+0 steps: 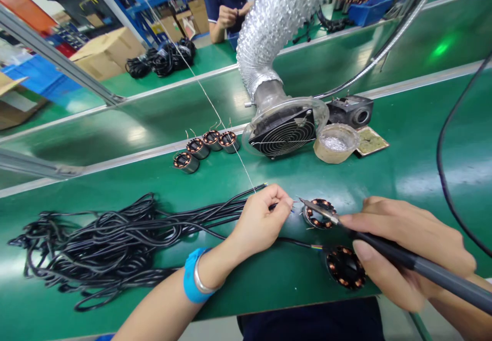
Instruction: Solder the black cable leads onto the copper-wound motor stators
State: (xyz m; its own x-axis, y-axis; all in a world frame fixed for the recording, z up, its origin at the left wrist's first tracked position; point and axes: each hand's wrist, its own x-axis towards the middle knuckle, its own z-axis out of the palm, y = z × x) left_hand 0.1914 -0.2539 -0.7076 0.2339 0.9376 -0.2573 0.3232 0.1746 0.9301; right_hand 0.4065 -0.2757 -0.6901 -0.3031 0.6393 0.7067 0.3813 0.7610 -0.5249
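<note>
My left hand (265, 215) is closed in a pinch. A thin solder wire (226, 131) slants down to it from above, and a black cable end with fine wires shows at its fingertips. My right hand (411, 249) grips a soldering iron (388, 249), whose tip points left, close to those wires. Under the tip sits a motor stator (321, 213) with copper windings. Nearer me lies a second stator (346, 268), with a black cable (294, 241) ending in coloured wires beside it. The iron and fingers partly cover both stators.
A bundle of black cables (115, 238) spreads over the left of the green bench. Several stators (198, 148) line the back edge. A fume extractor fan (286, 133), a round tub (334, 144) and a sponge tray (372, 142) stand behind. Across the bench a person (226, 16) works.
</note>
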